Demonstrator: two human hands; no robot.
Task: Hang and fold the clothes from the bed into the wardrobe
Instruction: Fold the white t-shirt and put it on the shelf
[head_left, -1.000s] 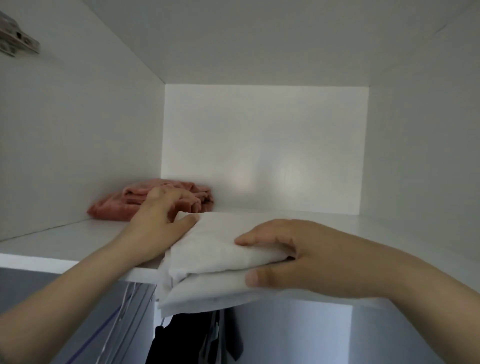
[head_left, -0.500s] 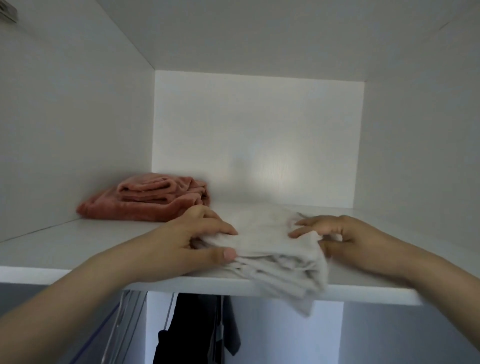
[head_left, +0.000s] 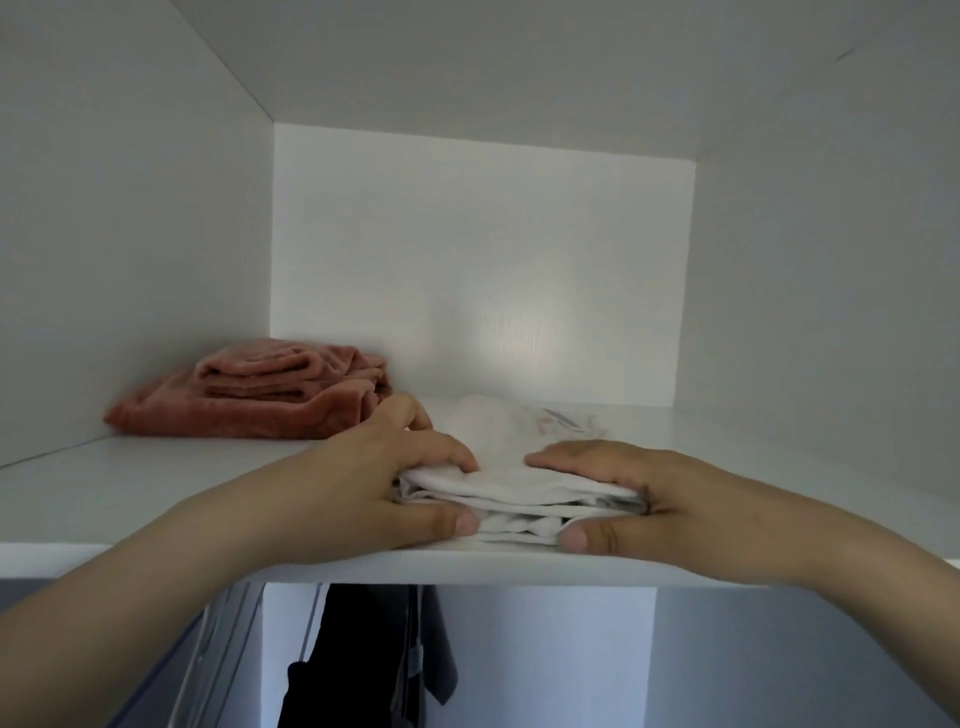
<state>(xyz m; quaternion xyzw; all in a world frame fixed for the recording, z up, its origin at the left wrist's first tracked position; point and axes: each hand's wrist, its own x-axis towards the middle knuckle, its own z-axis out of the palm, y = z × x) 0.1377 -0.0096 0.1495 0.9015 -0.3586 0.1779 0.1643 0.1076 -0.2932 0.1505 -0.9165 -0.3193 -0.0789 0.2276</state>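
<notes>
Left hand (head_left: 374, 493) and right hand (head_left: 644, 499) pinch the folded white garment (head_left: 519, 483) between fingers (head_left: 447, 452) on top and thumbs in front, near the shelf (head_left: 130, 504) edge; if released here, loose layers may splay or slide off, short of the pink pile (head_left: 260, 400) beyond the left fingers.

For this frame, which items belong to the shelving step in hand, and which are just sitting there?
In hand: folded white cloth garment, gripped at its ends by the left hand and right hand; white wardrobe shelf beneath it.
Just sitting: folded salmon-pink plush garment at the shelf's back left; dark clothes hanging below.
</notes>
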